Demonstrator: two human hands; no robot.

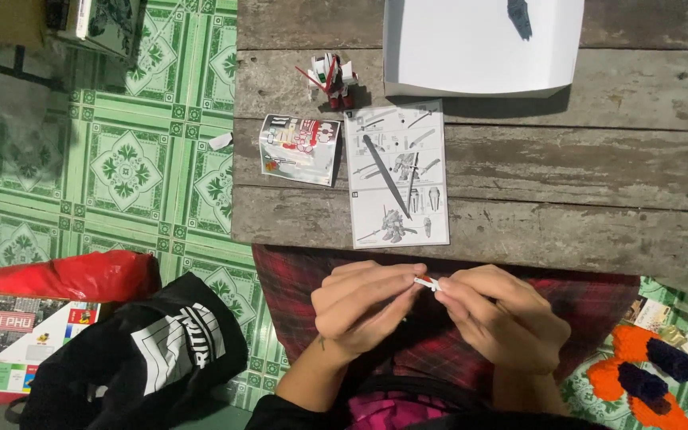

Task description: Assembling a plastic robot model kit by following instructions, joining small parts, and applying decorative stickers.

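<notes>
Floor: green patterned tiles [129, 167] run down the left side and show again at the far right edge.
Table: weathered grey wooden planks [567, 167] fill the far half of the view, their grain running left to right.
Lap: red-and-black plaid cloth [599, 299] sits just near of the table edge, right under both hands.
Small part: a tiny white plastic piece [427, 283] is pinched between the two hands, over the lap, near the table's near edge; its long axis lies roughly left to right, tilted a touch, one end toward each hand.
Left hand [364, 306]: thumb and fingertips closed on the left end of the small part.
Right hand [503, 314]: fingertips closed on the right end, knuckles curled over.
Instruction sheet [398, 175]: printed in grey line drawings, flat on the table just beyond the hands, long side running near to far.
Sticker card [300, 150]: red and white, just left of the sheet.
Model figure [332, 80]: a small red-and-white robot, farther off, beyond the card.
White paper [479, 44]: a large blank sheet at the far edge.
Black bag [137, 358]: on the floor at near left, beside a red plastic bag [65, 275].
</notes>
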